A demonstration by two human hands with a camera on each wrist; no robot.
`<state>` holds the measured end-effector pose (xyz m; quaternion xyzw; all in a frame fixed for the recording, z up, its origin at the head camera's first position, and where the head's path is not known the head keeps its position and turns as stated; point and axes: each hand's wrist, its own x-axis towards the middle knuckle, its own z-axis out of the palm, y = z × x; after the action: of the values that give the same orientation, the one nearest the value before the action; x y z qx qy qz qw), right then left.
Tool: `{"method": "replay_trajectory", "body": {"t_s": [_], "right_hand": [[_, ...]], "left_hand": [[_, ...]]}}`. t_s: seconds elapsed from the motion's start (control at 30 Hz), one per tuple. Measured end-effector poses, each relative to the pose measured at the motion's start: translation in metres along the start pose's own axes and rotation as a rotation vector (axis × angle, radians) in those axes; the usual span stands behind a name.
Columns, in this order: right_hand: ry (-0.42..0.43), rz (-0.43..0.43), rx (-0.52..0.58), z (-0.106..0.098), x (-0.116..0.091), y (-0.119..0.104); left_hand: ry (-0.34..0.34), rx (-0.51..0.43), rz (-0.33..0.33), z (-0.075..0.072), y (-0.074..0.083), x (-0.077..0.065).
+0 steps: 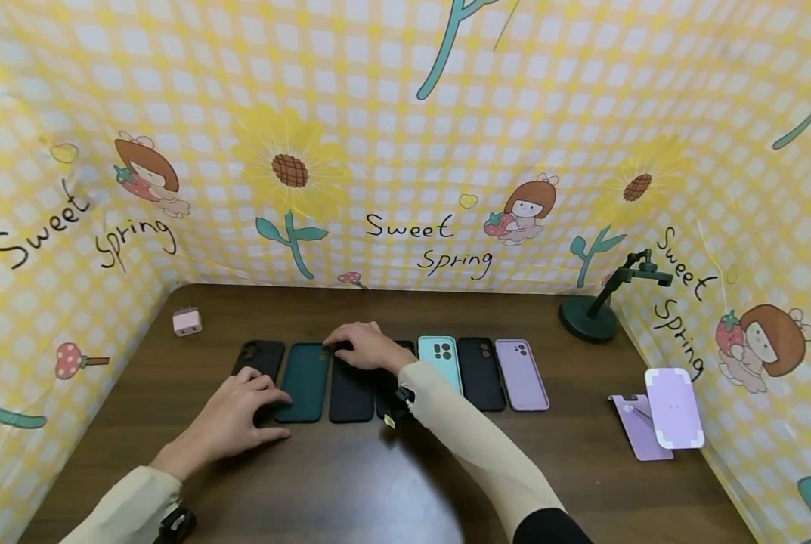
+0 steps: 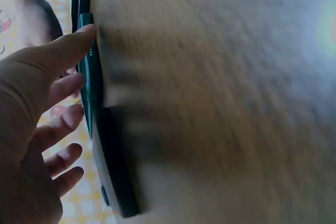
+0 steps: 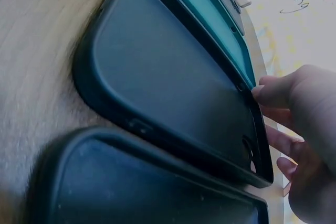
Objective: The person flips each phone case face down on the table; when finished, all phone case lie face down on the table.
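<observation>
A row of phone cases lies across the table. My left hand (image 1: 242, 410) bends over the black phone case (image 1: 262, 355) at the left end, fingers spread. Its fingertips reach the dark teal phone case (image 1: 303, 385), and in the left wrist view the thumb (image 2: 79, 43) lies at that case's near end. My right hand (image 1: 364, 347) reaches across to the far end of the teal case and the dark navy phone case (image 1: 352, 397). In the right wrist view its fingertips (image 3: 259, 94) are right where these two cases meet. Another black phone case (image 3: 147, 187) is partly hidden under the right wrist.
To the right lie a turquoise phone case (image 1: 442, 359), a black one (image 1: 482, 378) and a lilac one (image 1: 522, 378). A white plug adapter (image 1: 187, 322) stands back left. A dark green folding stand (image 1: 587, 319) and a lilac phone stand (image 1: 674, 412) are at the right. Checked cloth surrounds the table.
</observation>
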<state>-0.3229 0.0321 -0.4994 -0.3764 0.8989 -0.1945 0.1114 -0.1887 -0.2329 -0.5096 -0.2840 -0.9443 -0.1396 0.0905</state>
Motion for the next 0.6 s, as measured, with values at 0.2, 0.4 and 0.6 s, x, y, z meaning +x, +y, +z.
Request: {"method": "replay_trajectory", "body": {"t_s": [0.2,0.4,0.6], "right_hand": [[0.002,0.003,-0.022,0.004,0.010,-0.009],[0.042,-0.006,0.033,0.008,0.018,-0.011],[0.193,-0.038,0.342,0.000,0.012,-0.005]], "left_hand": [[0.006,-0.001,0.037,0.003,-0.004,0.003],[0.050,0.034,0.087,0.006,-0.006,0.003],[0.201,0.041,0.148,0.006,0.004,0.007]]}}
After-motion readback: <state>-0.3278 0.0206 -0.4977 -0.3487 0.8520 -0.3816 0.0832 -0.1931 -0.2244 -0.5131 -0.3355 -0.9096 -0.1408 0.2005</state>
